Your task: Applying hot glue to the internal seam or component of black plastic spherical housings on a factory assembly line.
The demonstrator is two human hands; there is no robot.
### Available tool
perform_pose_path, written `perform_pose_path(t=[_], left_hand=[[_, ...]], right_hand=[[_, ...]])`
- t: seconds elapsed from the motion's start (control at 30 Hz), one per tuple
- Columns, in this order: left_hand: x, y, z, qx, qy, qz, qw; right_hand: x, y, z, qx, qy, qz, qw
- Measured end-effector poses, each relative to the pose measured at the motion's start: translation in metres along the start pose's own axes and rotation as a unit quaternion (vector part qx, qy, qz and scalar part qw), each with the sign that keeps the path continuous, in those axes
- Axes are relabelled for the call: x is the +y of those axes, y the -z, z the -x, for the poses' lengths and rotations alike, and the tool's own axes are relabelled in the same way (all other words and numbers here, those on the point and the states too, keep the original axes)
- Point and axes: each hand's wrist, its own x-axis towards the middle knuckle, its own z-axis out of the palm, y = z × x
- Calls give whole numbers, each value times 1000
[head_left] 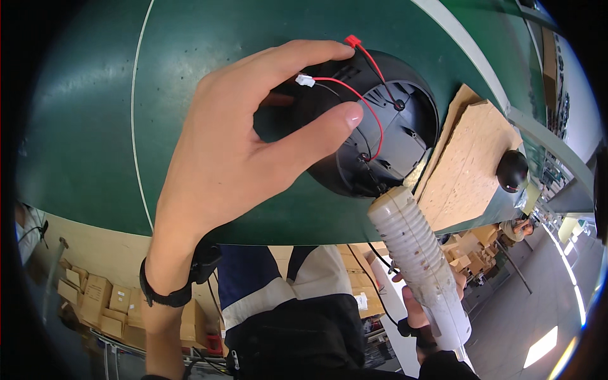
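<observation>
A black round plastic housing (405,136) lies on the green table, its hollow inside facing up. Two wire leads come out of it: one ends in a red connector (353,42), the other in a white connector (305,80). My left hand (247,126) curves round the housing's left side, index fingertip at the far rim by the red connector and thumb over the inside. Its other fingers are mostly hidden. In my right hand (415,310) is a whitish hot glue gun (411,237) with a ribbed, stained barrel, its front end at the housing's near edge.
Brown cardboard pieces (472,164) lie right of the housing, with a small black ball-shaped part (512,171) at their edge. A pale rail (465,44) borders the table. Cardboard boxes (104,301) stand below on the left. Another person (516,229) is far off right.
</observation>
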Motion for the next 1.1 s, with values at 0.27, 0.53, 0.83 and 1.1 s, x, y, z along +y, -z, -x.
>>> perform_pose_path(t=[0.27,0.53,0.83,1.1], left_hand=[[1,-2,0,7,18,12,1000],[2,-1,2,3,30,25,999],[8,-1,-3,1,50,30,998],[12,-2,-4,-26,115,29,993]], right_hand=[[8,-26,28,74,-218,-229,946],[-11,-28,-9,76,-135,-122,980],[-16,-28,-11,66,-102,-94,988],[-8,-31,-2,40,13,-8,999]])
